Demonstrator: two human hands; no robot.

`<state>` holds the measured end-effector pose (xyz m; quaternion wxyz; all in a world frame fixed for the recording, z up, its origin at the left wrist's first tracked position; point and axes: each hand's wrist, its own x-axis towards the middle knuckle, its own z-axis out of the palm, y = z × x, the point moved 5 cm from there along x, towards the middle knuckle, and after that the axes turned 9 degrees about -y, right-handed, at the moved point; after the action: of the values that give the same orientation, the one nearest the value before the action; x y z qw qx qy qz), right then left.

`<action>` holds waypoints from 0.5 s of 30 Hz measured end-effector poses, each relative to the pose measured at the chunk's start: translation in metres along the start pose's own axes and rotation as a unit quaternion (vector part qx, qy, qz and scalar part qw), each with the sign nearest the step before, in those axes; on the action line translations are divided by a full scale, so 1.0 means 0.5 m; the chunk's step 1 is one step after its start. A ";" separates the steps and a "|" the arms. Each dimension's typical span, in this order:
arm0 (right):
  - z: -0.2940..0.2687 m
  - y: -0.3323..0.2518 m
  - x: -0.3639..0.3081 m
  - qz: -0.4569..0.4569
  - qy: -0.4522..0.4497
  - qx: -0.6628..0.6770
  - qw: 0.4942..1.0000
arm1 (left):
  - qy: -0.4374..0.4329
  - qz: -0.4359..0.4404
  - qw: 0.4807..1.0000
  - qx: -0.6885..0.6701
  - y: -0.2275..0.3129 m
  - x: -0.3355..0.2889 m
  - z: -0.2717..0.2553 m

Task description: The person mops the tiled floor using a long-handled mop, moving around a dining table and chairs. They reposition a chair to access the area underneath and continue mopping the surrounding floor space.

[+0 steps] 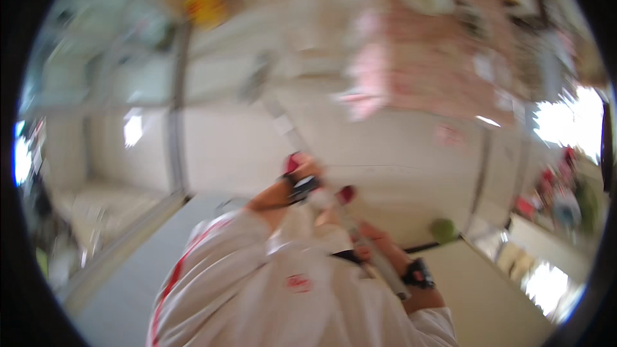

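Observation:
A long-handled, mop-like tool (288,130) runs slantwise from the floor ahead of me down toward my right side. Its grey head (256,78) lies at the far end, too smeared by motion to name its exact kind. My left hand (310,169) is closed around the upper part of the pole, a dark band on its wrist. Lower down, my right hand (378,239) grips the pole close to its near end, beside a dark watch (418,274). Red footwear (347,194) shows on the pale floor past my arms.
A table with a pink patterned cloth (424,64) stands ahead to the right. Framed glass panels (128,58) rise on the left, near a yellow object (205,6). A green round thing (442,230) sits at right. Pale grey (135,276) and beige (482,289) surfaces flank me.

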<state>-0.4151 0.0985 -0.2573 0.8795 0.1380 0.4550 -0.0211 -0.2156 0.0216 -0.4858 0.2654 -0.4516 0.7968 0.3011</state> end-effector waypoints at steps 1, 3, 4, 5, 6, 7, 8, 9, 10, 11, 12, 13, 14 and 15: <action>-0.031 0.018 -0.031 0.019 -0.004 0.007 1.000 | -0.012 0.023 0.999 -0.030 0.040 -0.012 -0.005; -0.082 0.036 -0.083 -0.033 0.002 -0.088 0.996 | -0.043 0.057 0.996 -0.047 0.128 -0.034 -0.030; -0.102 0.048 -0.106 -0.038 0.002 -0.100 0.994 | -0.066 0.085 0.990 -0.088 0.169 -0.052 -0.040; -0.118 0.057 -0.132 -0.040 -0.035 -0.103 0.993 | -0.097 0.068 0.985 -0.124 0.210 -0.057 -0.050; -0.144 0.063 -0.169 -0.052 -0.026 -0.113 0.992 | -0.137 0.060 0.978 -0.145 0.250 -0.070 -0.060; -0.160 0.068 -0.182 -0.050 -0.034 -0.102 0.993 | -0.192 -0.041 0.910 -0.365 0.277 -0.060 -0.052; -0.180 0.069 -0.203 -0.061 -0.029 -0.116 0.991 | -0.202 -0.150 0.780 -0.573 0.310 -0.055 -0.041; -0.208 0.077 -0.242 -0.073 -0.031 -0.130 0.988 | -0.197 -0.223 0.648 -0.701 0.351 -0.052 -0.033; -0.237 0.091 -0.284 -0.083 -0.033 -0.133 0.987 | -0.241 -0.193 0.629 -0.714 0.416 -0.041 -0.028; -0.266 0.108 -0.322 -0.081 -0.024 -0.136 0.987 | -0.248 -0.169 0.617 -0.728 0.474 -0.031 -0.020; -0.291 0.120 -0.358 -0.099 -0.022 -0.132 0.986 | -0.252 -0.134 0.642 -0.712 0.523 -0.011 -0.019; -0.323 0.144 -0.406 -0.104 -0.011 -0.128 0.986 | -0.206 -0.078 0.680 -0.700 0.582 -0.002 -0.024; -0.340 0.162 -0.441 -0.113 -0.023 -0.115 0.987 | -0.250 -0.067 0.672 -0.694 0.630 0.006 -0.017; -0.370 0.184 -0.480 -0.118 0.015 -0.104 0.987 | -0.254 -0.071 0.680 -0.684 0.688 0.012 -0.015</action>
<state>-0.6876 0.2142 -0.1444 0.8736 -0.0088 0.4807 -0.0755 -0.5220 0.1540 -0.4024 0.0953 -0.4685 0.2361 0.8460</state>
